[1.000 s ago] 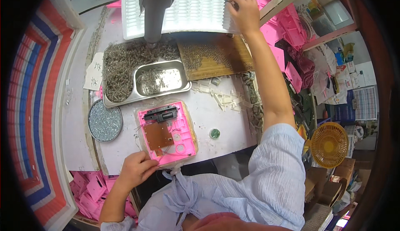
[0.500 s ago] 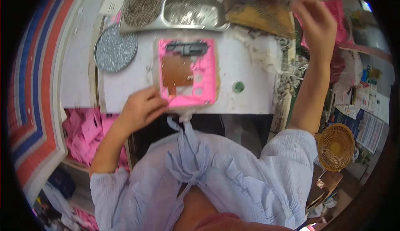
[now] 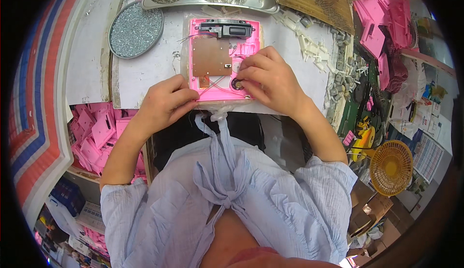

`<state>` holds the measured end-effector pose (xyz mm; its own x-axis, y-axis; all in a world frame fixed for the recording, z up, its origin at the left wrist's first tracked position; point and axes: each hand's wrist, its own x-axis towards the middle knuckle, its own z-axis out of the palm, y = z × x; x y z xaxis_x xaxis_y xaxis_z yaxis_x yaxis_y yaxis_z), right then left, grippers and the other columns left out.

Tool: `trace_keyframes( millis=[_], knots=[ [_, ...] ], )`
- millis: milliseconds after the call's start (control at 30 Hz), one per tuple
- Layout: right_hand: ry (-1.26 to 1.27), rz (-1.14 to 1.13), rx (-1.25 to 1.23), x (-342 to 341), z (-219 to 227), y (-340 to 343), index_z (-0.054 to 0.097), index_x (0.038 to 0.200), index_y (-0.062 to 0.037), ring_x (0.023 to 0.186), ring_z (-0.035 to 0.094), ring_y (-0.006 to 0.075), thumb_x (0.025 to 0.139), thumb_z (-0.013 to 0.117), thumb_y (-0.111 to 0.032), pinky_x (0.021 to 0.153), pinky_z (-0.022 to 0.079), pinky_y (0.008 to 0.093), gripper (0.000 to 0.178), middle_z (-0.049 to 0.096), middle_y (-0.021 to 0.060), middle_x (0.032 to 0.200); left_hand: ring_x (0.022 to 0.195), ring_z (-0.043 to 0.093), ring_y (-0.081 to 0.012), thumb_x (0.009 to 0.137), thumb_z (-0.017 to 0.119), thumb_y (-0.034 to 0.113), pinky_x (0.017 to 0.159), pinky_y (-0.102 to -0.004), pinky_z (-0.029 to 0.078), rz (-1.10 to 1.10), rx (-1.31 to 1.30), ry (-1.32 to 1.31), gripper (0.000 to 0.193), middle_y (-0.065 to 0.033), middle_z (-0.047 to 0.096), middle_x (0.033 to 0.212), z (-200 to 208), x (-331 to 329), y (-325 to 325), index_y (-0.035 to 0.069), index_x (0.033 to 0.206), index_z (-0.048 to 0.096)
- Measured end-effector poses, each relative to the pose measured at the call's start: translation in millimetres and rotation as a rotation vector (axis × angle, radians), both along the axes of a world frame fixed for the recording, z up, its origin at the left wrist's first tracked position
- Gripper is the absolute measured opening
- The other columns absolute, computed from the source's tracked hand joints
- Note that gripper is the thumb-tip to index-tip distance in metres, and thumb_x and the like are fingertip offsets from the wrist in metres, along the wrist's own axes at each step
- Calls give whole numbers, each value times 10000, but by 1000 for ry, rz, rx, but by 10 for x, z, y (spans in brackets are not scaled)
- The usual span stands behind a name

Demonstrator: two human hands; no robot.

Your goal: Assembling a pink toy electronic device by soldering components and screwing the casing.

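A pink plastic housing [image 3: 224, 94] lies with its inside up on the table before me. A brown circuit board [image 3: 211, 56], a long black speaker-like module [image 3: 227, 29] and thin loose wires sit inside it. My right hand [image 3: 273, 80] reaches over its right side, closed, with fingertips on a small round dark-rimmed part [image 3: 236, 84] near the lower right corner. At the lower left corner, my left hand [image 3: 166, 100] is closed, its thumb and forefinger pressed to the housing's edge. The right fingers hide some of the housing's right side.
A round tray of small silvery pieces [image 3: 135, 30] stands left. A metal tray of screws [image 3: 263, 0] and a cardboard piece with screws [image 3: 316, 2] are at the back. White plastic parts [image 3: 311, 48] lie right; pink parts [image 3: 99, 133] fill a lower left box. A yellow fan [image 3: 391, 166] stands right.
My right hand has come down from the upper right to the housing's lower right. My left hand stays at the lower left corner. The head view has shifted slightly.
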<state>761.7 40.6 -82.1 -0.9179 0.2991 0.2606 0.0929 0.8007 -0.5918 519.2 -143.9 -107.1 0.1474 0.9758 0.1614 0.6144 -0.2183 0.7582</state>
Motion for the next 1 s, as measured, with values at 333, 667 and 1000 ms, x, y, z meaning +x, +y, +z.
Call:
trace_keyframes(
  millis=[333,667,1000],
  knots=[
    [12,7,55,5,-123,-62,674,893,-99,990,590,295,706,802,-145,797,505,413,232,657,30,991,728,607,-277,778,816,63,627,-371,492,-14,-1,-15,237,-101,583,834,-22,-27,20,50,986,703],
    [-4,-117,-33,186,46,251,709,934,-108,1024,583,301,752,782,-152,865,493,421,200,678,41,1028,661,592,-281,789,795,128,574,-411,464,-135,97,199,197,-71,549,750,65,-23,127,72,944,687],
    [-252,-628,481,359,-346,1069,688,918,-84,1007,580,306,797,748,-135,858,468,435,144,681,64,988,766,624,-341,853,735,130,690,-419,496,-314,-155,128,142,-117,639,864,522,-293,846,42,952,682]
  ],
)
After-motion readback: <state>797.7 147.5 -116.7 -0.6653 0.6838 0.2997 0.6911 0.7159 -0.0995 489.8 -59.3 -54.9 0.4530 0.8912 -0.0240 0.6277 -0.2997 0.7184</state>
